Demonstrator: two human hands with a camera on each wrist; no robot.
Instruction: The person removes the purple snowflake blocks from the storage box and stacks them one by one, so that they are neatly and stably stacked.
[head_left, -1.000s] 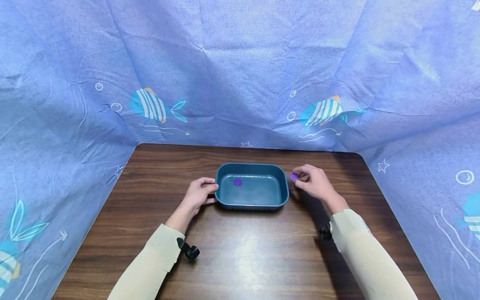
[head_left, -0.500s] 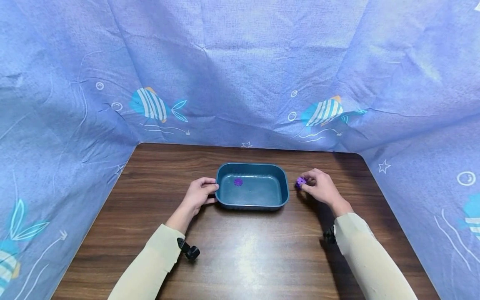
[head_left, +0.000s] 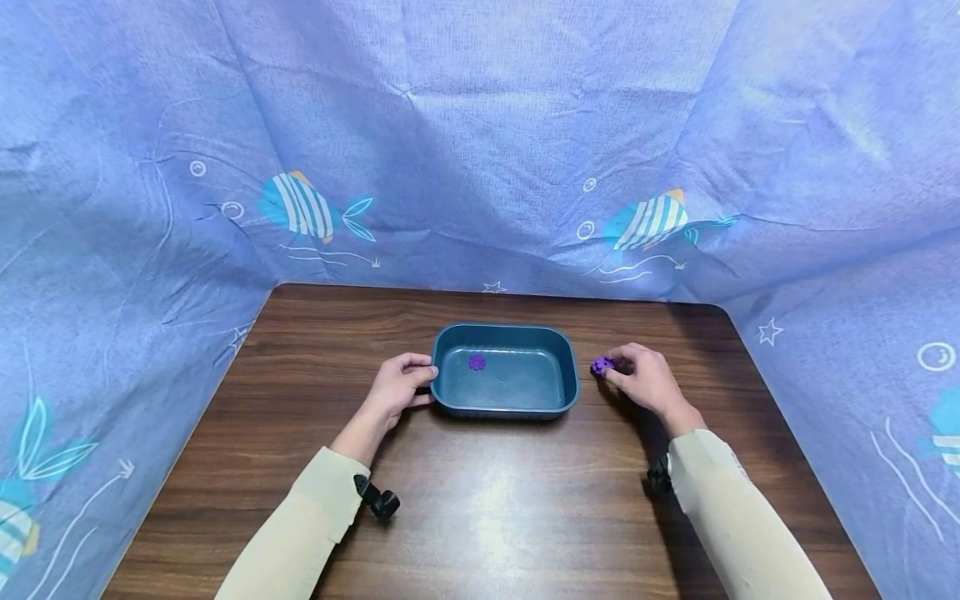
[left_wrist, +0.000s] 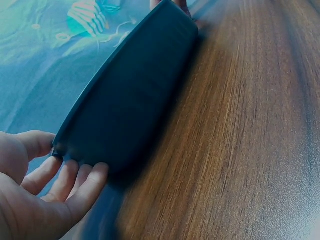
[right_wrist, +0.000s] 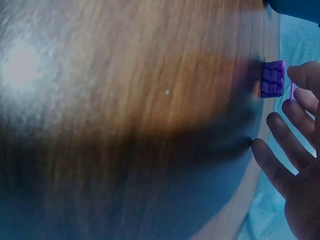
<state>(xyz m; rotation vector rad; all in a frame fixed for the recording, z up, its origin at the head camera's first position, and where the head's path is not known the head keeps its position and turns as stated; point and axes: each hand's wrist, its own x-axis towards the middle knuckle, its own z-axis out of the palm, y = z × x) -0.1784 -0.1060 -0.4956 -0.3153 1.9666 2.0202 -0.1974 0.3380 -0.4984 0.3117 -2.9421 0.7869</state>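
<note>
My left hand (head_left: 393,387) grips the left end of a dark teal plastic box (head_left: 502,412), thumb at the rim and the other fingers against the outer wall (left_wrist: 120,100). Inside the box lies one purple notched disc (head_left: 477,362), flat on the floor toward the left. To the right of the box, my right hand (head_left: 643,379) is at a small stack of purple notched discs (right_wrist: 272,79) on the table. Between its thumb and index finger it pinches a thin purple disc (right_wrist: 292,92), seen edge-on and slightly apart from the stack in the right wrist view.
Box and stack are on a dark wood-grain table (head_left: 487,517) with a bright glare patch toward the front. A blue fabric curtain (head_left: 487,150) printed with fish surrounds its back and sides. A black wrist camera (head_left: 382,504) sits on the left sleeve.
My right hand has moved from beside the box's right rim, purple disc in its fingers, rightward and nearer to the stack. The left hand and the box have stayed in place.
</note>
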